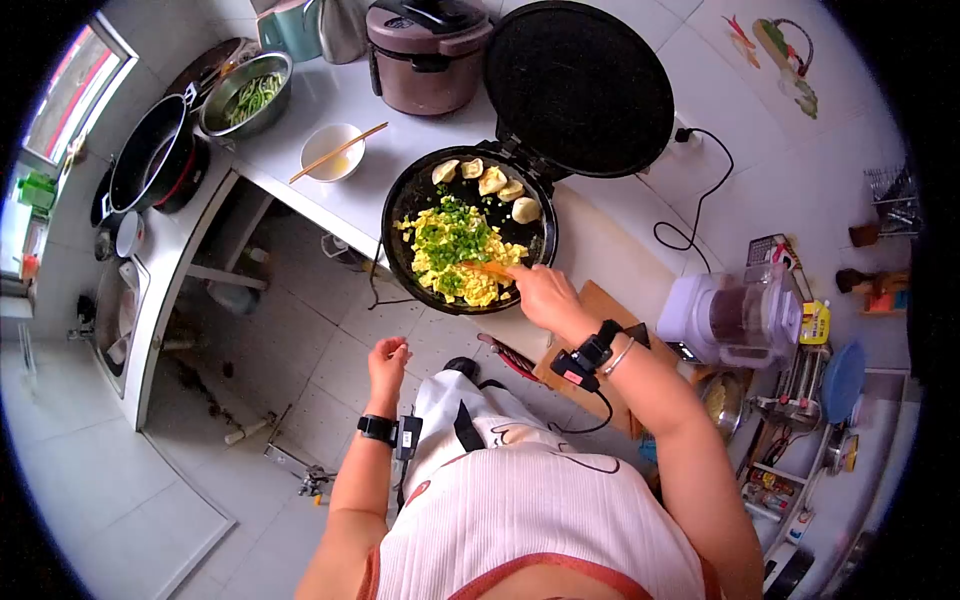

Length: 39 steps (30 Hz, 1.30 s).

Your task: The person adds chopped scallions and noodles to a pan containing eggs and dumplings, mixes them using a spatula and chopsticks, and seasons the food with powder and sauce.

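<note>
In the head view my right hand [546, 298] is closed round an orange utensil [490, 268], whose end rests in scrambled egg with chopped greens [455, 250]. The food lies in a round black electric pan [398, 200] with its lid [580, 85] raised. Several dumplings [491, 181] sit along the pan's far side. My left hand [388, 358] hangs in front of the counter, near the pan's lower left, fingers curled with nothing visible in them.
A white bowl [345, 170] with chopsticks across it, a rice cooker [425, 60], a metal bowl of green vegetables [248, 95] and a black pot [150, 155] stand left. At right are a cutting board [605, 310] and a lilac appliance [735, 315].
</note>
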### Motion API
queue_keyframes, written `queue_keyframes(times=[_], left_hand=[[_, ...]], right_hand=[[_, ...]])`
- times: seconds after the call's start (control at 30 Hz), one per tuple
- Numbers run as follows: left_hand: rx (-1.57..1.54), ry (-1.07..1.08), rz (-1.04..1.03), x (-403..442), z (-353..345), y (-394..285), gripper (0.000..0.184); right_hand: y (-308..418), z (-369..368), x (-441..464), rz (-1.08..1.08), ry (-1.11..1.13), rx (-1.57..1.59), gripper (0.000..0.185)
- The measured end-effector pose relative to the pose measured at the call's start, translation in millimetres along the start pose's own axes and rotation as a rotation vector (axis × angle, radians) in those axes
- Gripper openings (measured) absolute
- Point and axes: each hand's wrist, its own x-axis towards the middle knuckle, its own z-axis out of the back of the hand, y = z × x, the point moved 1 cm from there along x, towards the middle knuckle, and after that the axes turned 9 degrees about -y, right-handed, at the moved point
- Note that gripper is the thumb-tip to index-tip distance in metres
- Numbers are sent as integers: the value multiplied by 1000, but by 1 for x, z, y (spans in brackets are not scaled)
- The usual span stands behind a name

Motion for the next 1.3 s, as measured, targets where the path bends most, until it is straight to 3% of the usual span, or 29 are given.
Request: queue_keyframes(times=[0.2,0.33,0.43,0.63,0.83,0.97,1.1,1.17,1.3], left_hand=[[-50,18,-16,5,-6,-10,17],[-19,58,50,5,-3,-11,17],[-16,86,75,10,-8,-4,17],[-68,103,111,12,-20,-12,18],[-72,125,92,7,-14,-11,18],[-117,81,95,0,-13,-11,17],[-135,58,128,-5,-9,-10,18],[-113,111,116,-5,-6,-6,18],[-163,90,135,-5,-1,-4,18]], right_hand=[[6,-34,45,39,-53,-25,31],[8,-27,25,120,91,-121,36],[-4,4,0,114,-24,-157,34],[-27,5,-16,116,109,-111,33],[-1,-4,10,-27,-17,-16,24],[10,-12,34,23,-68,33,26],[24,-37,34,45,52,-69,33],[9,-44,21,158,41,-95,35],[4,-4,0,100,-2,-154,34]])
